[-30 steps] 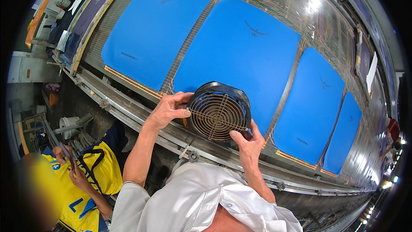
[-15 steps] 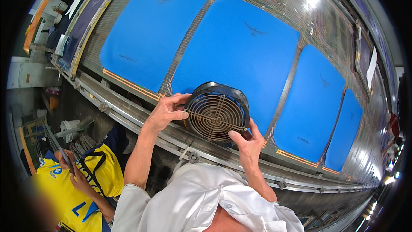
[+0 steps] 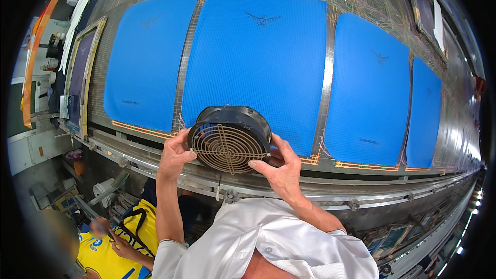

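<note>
A round black fan (image 3: 230, 138) with a wire grille faces me, held over the lower edge of a blue fabric panel (image 3: 258, 57). My left hand (image 3: 175, 154) grips its left rim, fingers curled onto the grille. Gripping the right rim is my right hand (image 3: 279, 168), with the thumb lying across the lower grille. The panel lies on a long metal-mesh table (image 3: 325, 72) with more blue panels (image 3: 369, 88) on both sides. My white sleeves rise from the bottom of the view.
A metal rail (image 3: 268, 191) runs along the table's near edge. A framed screen (image 3: 80, 72) lies at the table's left end. A person in a yellow shirt (image 3: 111, 250) sits low at the left, beside buckets and clutter (image 3: 106, 191).
The view has swung so the table and panels sit more squarely ahead. Both hands keep their hold on the fan, which now sits lower over the middle panel's bottom edge.
</note>
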A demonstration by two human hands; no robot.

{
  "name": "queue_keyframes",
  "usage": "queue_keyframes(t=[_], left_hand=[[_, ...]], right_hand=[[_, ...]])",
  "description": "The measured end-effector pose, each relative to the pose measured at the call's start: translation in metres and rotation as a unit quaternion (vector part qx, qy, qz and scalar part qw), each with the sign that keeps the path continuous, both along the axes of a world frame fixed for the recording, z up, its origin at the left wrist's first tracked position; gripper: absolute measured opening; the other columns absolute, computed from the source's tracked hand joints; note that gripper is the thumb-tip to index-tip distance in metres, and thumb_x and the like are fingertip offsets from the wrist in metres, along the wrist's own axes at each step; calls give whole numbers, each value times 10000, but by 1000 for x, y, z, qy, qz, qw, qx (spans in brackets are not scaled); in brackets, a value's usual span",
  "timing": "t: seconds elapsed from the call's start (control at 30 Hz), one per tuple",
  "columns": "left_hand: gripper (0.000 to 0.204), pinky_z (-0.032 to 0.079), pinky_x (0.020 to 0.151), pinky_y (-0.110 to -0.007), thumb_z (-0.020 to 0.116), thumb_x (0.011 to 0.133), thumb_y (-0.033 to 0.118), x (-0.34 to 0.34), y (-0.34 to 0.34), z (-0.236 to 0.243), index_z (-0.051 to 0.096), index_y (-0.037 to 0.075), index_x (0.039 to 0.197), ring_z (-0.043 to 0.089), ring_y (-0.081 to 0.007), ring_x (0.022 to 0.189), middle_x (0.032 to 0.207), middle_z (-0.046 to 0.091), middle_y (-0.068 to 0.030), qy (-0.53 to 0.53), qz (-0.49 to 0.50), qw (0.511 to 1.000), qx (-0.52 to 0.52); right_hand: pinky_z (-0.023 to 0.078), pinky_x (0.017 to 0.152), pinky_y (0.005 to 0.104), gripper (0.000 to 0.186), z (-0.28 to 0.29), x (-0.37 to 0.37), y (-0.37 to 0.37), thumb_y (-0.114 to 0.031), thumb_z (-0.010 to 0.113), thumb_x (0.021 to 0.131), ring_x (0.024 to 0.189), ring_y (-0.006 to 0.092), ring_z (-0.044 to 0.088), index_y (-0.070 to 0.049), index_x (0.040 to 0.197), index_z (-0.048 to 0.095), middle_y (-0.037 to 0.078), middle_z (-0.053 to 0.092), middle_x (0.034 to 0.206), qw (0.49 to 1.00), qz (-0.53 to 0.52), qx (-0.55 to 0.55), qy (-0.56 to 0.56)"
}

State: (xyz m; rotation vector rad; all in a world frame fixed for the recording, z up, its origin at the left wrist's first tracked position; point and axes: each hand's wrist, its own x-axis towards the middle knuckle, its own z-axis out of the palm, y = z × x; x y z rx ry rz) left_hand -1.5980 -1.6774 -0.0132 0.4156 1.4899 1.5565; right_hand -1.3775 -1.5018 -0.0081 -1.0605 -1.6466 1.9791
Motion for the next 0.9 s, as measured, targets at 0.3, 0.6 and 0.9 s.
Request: queue_keyframes(t=[0.3, 0.6, 0.9], left_hand=[[724, 442, 963, -318, 843, 683, 197, 1, 2, 1, 568, -76, 1294, 548, -169, 1072, 1168, 573, -73, 19, -13, 999, -23], [748, 449, 944, -301, 872, 683, 227, 4, 7, 1, 562, -76, 1293, 553, -164, 1051, 1103, 575, -63, 1, -4, 1000, -24], [716, 442, 960, -319, 871, 687, 249, 4, 4, 0, 587, -66, 1265, 558, -179, 1071, 1129, 594, -74, 13, -8, 1000, -21]], right_hand=[[536, 900, 315, 759, -6, 4, 2, -134, 873, 699, 1009, 174, 625, 1, 1360, 526, 89, 591, 1197, 999, -18, -30, -1], [533, 883, 322, 773, -6, 6, 5, -143, 876, 697, 1017, 188, 625, 11, 1365, 519, 92, 587, 1208, 999, -16, -29, -17], [540, 903, 321, 769, -5, 5, 3, -113, 866, 707, 1041, 201, 633, 12, 1374, 504, 98, 570, 1210, 999, -18, -39, 1]])
